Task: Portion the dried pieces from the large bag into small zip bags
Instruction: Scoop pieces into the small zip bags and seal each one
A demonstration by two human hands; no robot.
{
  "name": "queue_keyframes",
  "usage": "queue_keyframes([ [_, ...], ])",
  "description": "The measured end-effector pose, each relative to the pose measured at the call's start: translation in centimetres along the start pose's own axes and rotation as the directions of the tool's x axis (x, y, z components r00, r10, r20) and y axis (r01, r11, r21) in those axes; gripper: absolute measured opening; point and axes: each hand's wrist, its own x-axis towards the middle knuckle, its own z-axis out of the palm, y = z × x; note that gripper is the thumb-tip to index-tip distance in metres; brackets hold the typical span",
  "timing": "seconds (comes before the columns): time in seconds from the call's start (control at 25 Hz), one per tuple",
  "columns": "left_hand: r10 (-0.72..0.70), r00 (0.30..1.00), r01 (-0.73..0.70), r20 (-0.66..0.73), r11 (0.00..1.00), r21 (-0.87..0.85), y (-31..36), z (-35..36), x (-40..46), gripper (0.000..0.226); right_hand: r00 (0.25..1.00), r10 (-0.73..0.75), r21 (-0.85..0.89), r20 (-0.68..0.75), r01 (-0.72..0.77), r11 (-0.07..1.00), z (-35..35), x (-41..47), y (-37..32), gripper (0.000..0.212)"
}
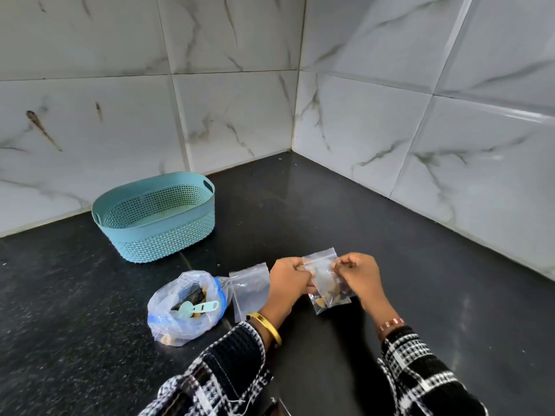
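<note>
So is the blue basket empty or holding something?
Empty: the basket's visible floor shows only bare plastic through its open top.

Clear plastic bags on glossy dark stone, against polished marble-look tile.

The small zip bag (326,283) pinched by the left hand (289,280) and right hand (360,277) is thin, clear, shiny film; the spare zip bag (250,288) looks the same. The large bag (186,307) is crinkled, translucent plastic, with a pale teal plastic scoop (195,307) inside. The basket (156,217) is matt teal plastic moulded in a woven texture. The countertop (330,205) is speckled black stone, polished and reflective. The wall tiles (420,115) are glossy, smooth, white with grey veining. The sleeves (228,373) are textured woven cloth; the bangle (265,324) looks like shiny yellow metal.
</note>
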Motion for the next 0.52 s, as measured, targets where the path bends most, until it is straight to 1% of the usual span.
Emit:
queue_keyframes([
  [0.08,-0.031,0.999,0.031,-0.008,0.999,0.012,-0.2,0.3,0.7,0.032,0.999,0.032,-0.073,-0.008,-0.032,0.997,0.3,0.7,0.3,0.026],
  [0.12,-0.048,0.999,0.048,-0.011,0.999,-0.011,-0.2,0.3,0.9,0.034,0.999,0.039,-0.107,-0.009,-0.040,0.993,0.3,0.8,0.3,0.021],
  [0.2,-0.072,0.997,0.069,-0.031,0.994,-0.082,0.1,0.2,0.6,0.031,1.000,0.015,-0.188,-0.009,-0.016,0.982,0.2,0.6,0.3,0.008],
  [0.28,-0.079,0.996,0.074,-0.036,0.990,-0.117,0.4,-0.2,0.3,0.028,0.999,-0.035,-0.268,-0.015,0.029,0.963,0.1,0.2,0.2,0.011],
  [0.4,-0.044,0.998,0.042,-0.036,0.998,-0.047,0.1,-1.6,0.0,0.036,0.983,-0.175,-0.349,-0.064,0.142,0.926,0.5,-0.9,-0.8,0.018],
  [0.52,0.066,0.994,-0.057,-0.087,0.993,0.102,-0.3,-3.8,-0.3,0.036,0.949,-0.310,-0.356,-0.049,0.273,0.893,1.7,-2.5,-2.7,0.023],
])
